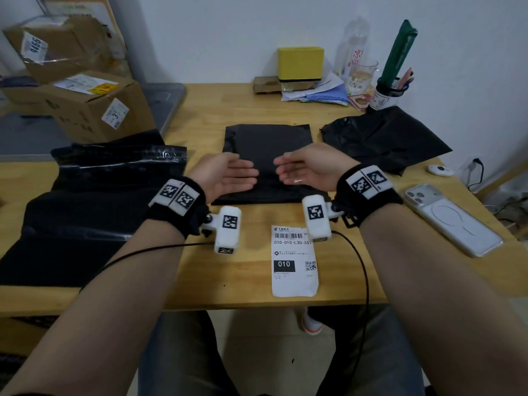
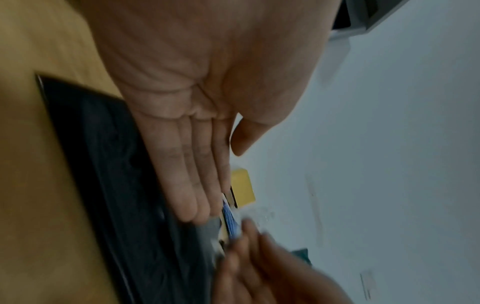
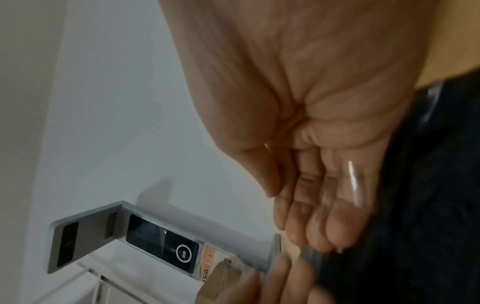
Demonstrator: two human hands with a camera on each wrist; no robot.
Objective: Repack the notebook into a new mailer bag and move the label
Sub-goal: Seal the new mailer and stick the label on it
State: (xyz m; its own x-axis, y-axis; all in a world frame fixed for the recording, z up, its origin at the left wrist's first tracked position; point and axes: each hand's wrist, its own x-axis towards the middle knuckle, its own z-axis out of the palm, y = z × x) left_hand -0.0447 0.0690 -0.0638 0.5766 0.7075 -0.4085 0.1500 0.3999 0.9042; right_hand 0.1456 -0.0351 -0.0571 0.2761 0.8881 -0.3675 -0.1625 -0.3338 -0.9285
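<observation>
A flat black mailer bag lies in the middle of the wooden table. Both hands hover just above its near half, palms facing each other a short gap apart. My left hand has straight fingers and holds nothing; the left wrist view shows the left hand beside the bag. My right hand is relaxed, and in the right wrist view a thin clear glossy strip lies across its fingers. The white shipping label lies loose near the front edge. No notebook is in sight.
A pile of black mailer bags covers the table's left part. A crumpled black bag lies at the right, with a phone nearer the right edge. A yellow box, papers, a glass and a pen cup stand along the wall; cardboard boxes stand at the left.
</observation>
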